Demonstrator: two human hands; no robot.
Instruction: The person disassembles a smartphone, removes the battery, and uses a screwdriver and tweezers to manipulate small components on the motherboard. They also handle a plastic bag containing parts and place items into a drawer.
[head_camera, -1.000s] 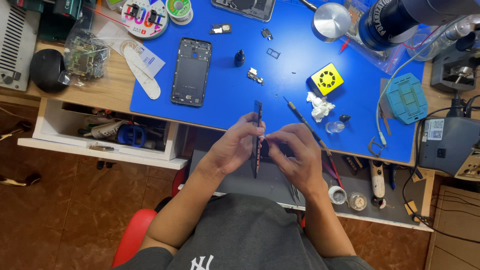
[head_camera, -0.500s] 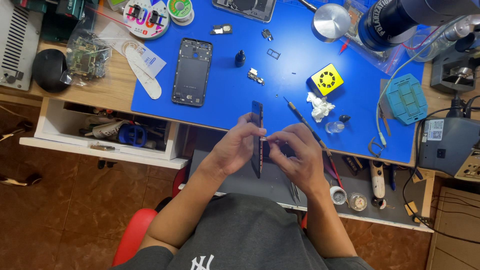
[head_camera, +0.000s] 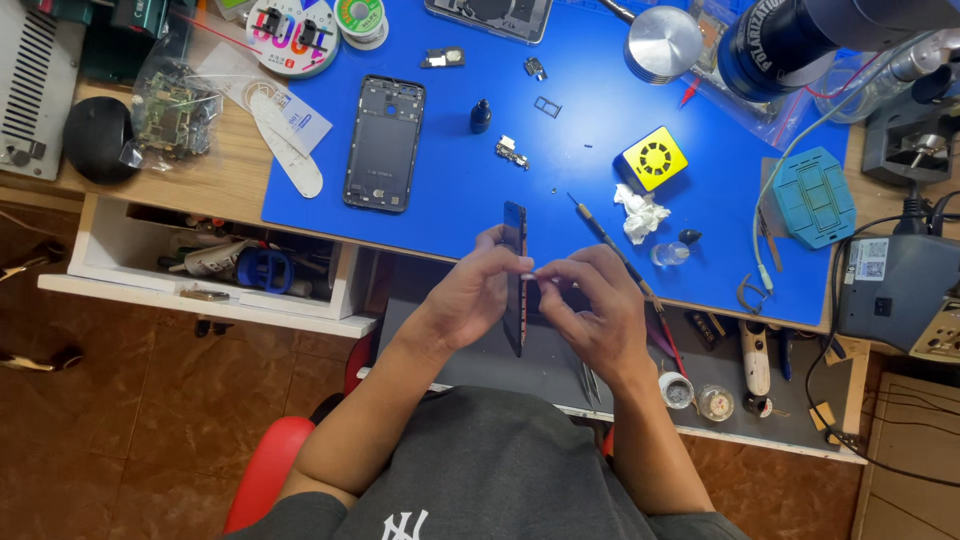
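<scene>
over the blue tabletop mat (head_camera: 560, 190), both hands stay put: left hand (head_camera: 478, 295) grips the edge-on phone (head_camera: 515, 275), right hand (head_camera: 590, 310) pinches its side.

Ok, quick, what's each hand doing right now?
Left hand: closed on the phone panel, held edge-on.
Right hand: fingertips pinched at the panel's edge; anything held cannot be told.
</scene>
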